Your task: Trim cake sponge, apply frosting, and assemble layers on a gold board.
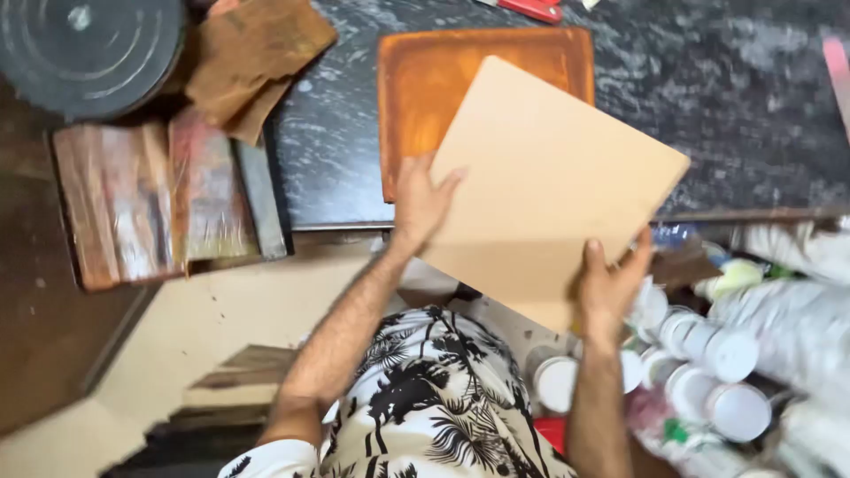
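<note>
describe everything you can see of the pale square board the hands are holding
The pale board is a flat, thin, square panel, plain tan and unpainted, looking like fibreboard. It is turned corner-on and held above the dark stone counter, partly covering an orange-stained board lying there. The left hand grips its left edge; the right hand holds its lower right edge.

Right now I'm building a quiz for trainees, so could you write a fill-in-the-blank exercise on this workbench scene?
1. Both hands, the left hand and the right hand, hold a plain tan square ____.
2. Behind the tan square board, an orange-stained board lies on the dark speckled ____.
3. At lower right stand small jars with ____ lids.
4. At top left sits a round black ____.

Missing words: board; countertop; white; lid
</note>
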